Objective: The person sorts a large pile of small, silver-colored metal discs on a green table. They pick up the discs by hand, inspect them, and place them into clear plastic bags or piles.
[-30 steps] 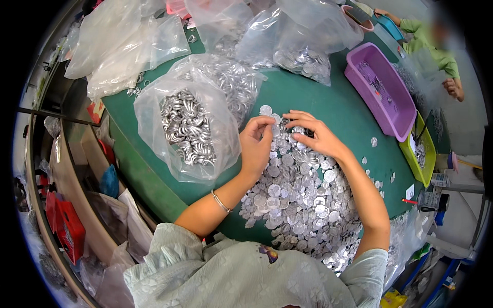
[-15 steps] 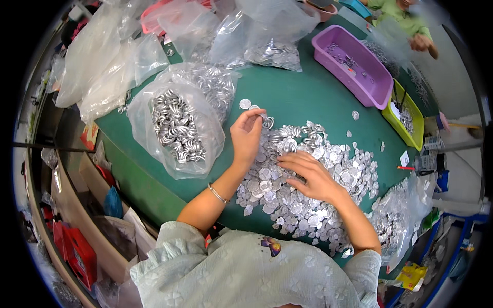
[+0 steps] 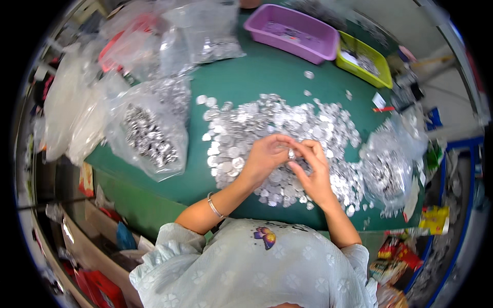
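Over the near part of a wide pile of flat silver discs point(image 3: 231, 152), my two hands meet. A small, shiny silver piece point(image 3: 291, 153), rounded like a ring, sits between their fingertips; its exact shape is too small to make out. My left hand point(image 3: 268, 158) pinches it from the left, with its fingers bent. From the right, my right hand point(image 3: 314, 172) has thumb and forefinger closed around the same piece. Left of the pile, a clear plastic bag point(image 3: 177, 164) stands open, full of curved silver rings point(image 3: 149, 136).
A purple tub point(image 3: 292, 38) and a yellow-green basket point(image 3: 365, 64) hold small metal parts at the far right. Another bag of silver pieces point(image 3: 385, 172) lies right of the pile. Large clear bags point(image 3: 77, 113) crowd the far left. A red pen point(image 3: 383, 109) lies near the basket.
My hands have drawn together and closed on a small silver piece. The left moved right and nearer from the pile's far edge. The whole view has shifted and turned.
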Available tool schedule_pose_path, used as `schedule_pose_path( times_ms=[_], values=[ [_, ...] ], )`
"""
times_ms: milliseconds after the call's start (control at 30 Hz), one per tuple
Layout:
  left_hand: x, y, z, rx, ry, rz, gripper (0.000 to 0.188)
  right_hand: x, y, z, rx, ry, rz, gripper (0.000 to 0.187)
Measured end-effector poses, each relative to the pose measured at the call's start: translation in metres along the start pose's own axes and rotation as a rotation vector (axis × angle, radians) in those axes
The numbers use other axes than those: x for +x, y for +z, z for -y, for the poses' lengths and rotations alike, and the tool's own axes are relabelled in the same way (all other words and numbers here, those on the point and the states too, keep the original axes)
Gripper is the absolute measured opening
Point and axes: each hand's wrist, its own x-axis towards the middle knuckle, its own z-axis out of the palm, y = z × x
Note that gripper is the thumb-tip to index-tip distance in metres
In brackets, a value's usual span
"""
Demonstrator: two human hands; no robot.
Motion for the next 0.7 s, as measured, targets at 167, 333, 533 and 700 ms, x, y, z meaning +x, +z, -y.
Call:
schedule_pose_path(
  times_ms=[167, 333, 533, 700],
  values=[
    [-0.005, 0.038, 0.021, 0.109, -0.192, 0.226, 0.031, -0.048, -0.041, -0.008, -0.225, -0.065, -0.039, 0.034],
    [-0.009, 0.063, 0.035, 0.343, -0.15, 0.348, 0.033, -0.124, -0.091, -0.018, -0.274, 0.153, -0.485, 0.025],
    [-0.013, 0.057, 0.048, 0.516, -0.071, 0.327, 0.029, -0.226, -0.177, -0.071, -0.7, 0.405, -1.055, 0.026],
    [-0.021, 0.05, 0.047, 0.818, 0.104, 0.253, 0.026, -0.255, -0.252, -0.113, -1.084, 0.54, -1.04, 0.027]
  ],
)
